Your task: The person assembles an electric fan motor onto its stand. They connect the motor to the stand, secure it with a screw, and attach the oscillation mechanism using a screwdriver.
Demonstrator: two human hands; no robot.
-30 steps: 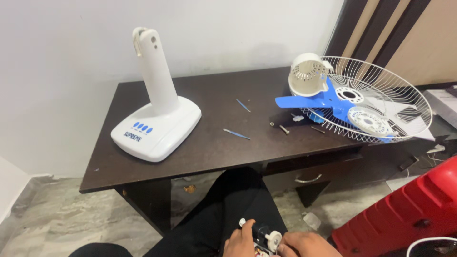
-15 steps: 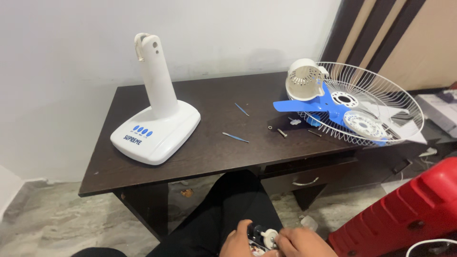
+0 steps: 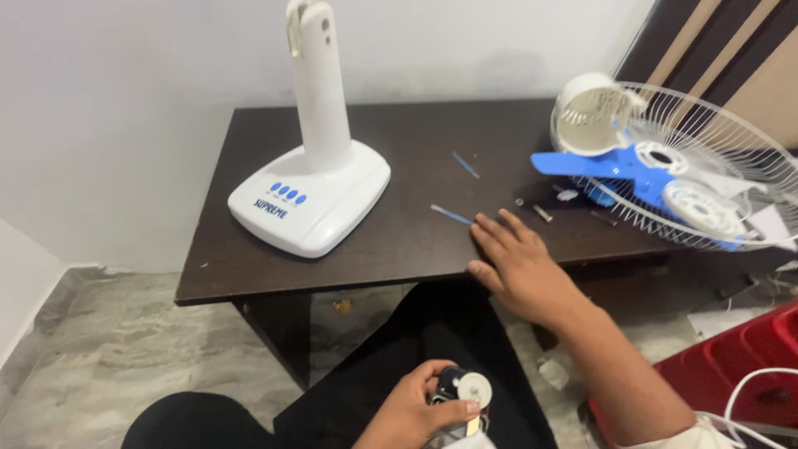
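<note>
- The white fan base stands upright at the left of the dark bench. Its column is bare at the top, where a fan head would likely mount.
- The left hand is low over the lap, fingers clenched round the small motor part. Its white round end faces up, seemingly so it stays steady off the bench.
- A thin blue tool lies flat mid-bench, a second blue tool farther back, both within arm's reach.
- The right hand is stretched out over the front edge of the bench, fingers spread and holding nothing, fingertips just beside the nearer blue tool.
- Loose screws lie scattered just right of that hand, near the fan parts.
- At the right end, the wire guard lies flat like a tray, overhanging the bench, with the blue blade and white housing resting in it.
- A red object sits on the floor at lower right.
</note>
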